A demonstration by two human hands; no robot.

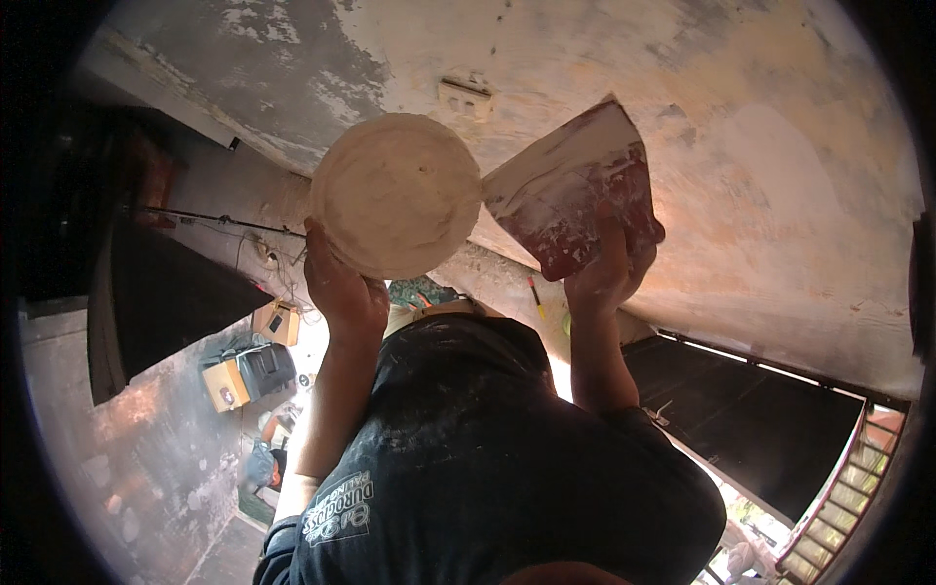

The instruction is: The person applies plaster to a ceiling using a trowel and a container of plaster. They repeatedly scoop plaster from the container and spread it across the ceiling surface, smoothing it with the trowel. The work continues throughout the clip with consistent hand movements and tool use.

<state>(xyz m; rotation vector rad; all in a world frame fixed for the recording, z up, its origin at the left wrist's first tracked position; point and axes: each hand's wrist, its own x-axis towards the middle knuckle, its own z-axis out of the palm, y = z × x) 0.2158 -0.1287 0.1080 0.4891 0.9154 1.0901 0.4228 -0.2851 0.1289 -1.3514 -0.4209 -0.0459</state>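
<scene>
My left hand point(343, 291) grips the lower left edge of a round putty-covered disc point(398, 195), its fingers mostly hidden underneath. Pale, smeared putty coats the whole of its face; how deep it is cannot be told. Closed around the narrower lower end of a reddish, wide-bladed putty spreader point(585, 185) is my right hand point(609, 268). White putty streaks the blade, thickest toward its broad upper edge. The spreader's left corner meets or overlaps the disc's right rim. Both are held up in front of a patchy wall point(751, 185).
A small socket plate point(466, 97) is set in the wall. To the left are a dark slanted panel point(175, 302), a black case point(265, 370) and a cardboard box point(226, 385). A red-and-yellow tool point(536, 297) lies beyond my body; a large dark panel point(741, 409) stands right.
</scene>
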